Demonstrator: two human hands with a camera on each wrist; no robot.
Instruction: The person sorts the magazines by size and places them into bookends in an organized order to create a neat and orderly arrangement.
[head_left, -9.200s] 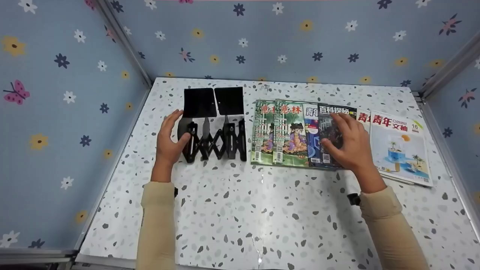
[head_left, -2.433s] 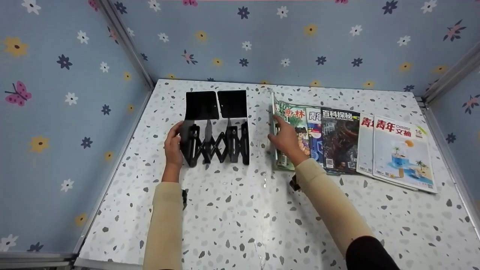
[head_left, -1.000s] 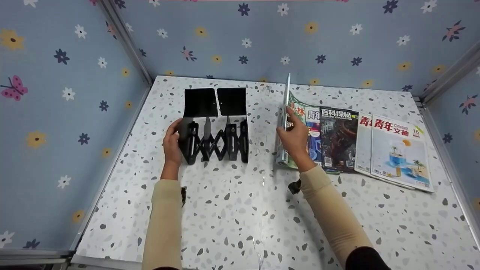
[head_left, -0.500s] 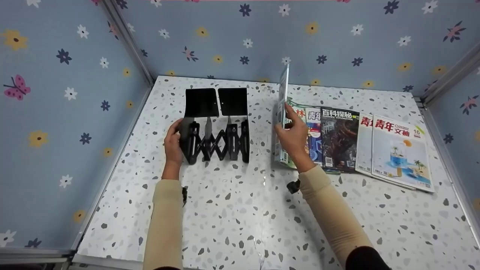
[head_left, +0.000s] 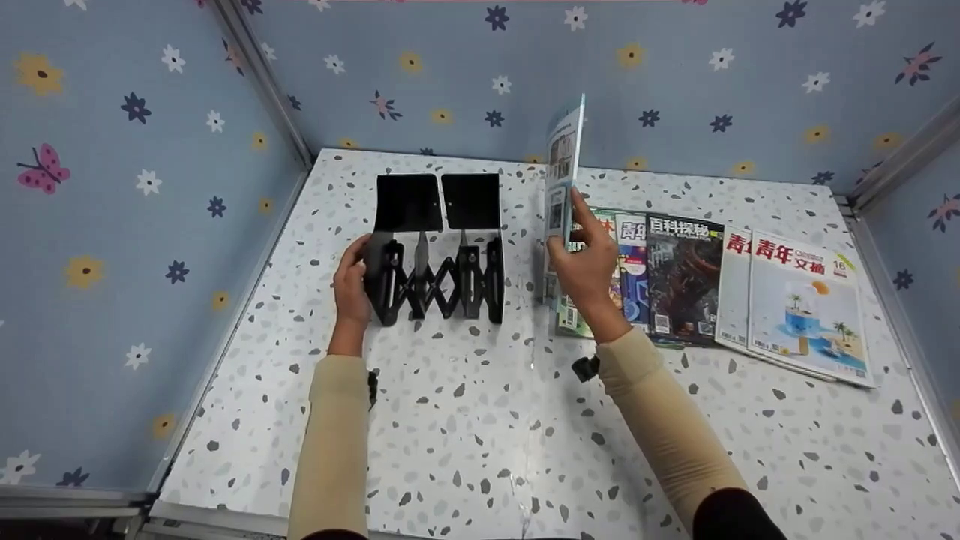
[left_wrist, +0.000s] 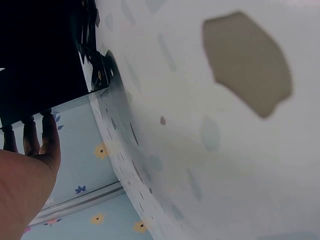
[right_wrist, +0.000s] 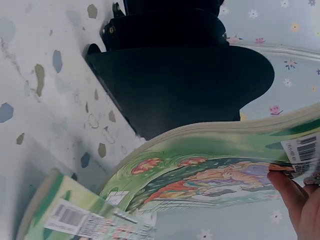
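Observation:
My right hand (head_left: 589,262) pinches a green illustrated magazine (right_wrist: 225,170) between thumb and fingers. It stands nearly upright, edge toward the head camera, just left of the row of magazines; in the right wrist view its cover curves. Another green magazine (right_wrist: 75,215) lies below it. A black expandable book rack (head_left: 439,277) with scissor-like links stands left of the magazines, with two black panels (head_left: 470,201) at its back. Against its left end my left hand (head_left: 351,281) rests, and the left wrist view shows several fingertips touching the panel's edge. The left thumb's contact is unclear.
On the right lie overlapping magazines: a blue one (head_left: 636,292), a dark one (head_left: 682,277) and white ones, topped by one with a beach picture (head_left: 810,300). The speckled table (head_left: 450,435) meets flower-patterned walls (head_left: 465,75) at the left, back and right.
The right hand has left the dark magazine, taken the leftmost green magazine, stood it up and raised it above the row. The left hand has shifted slightly along the rack's left end.

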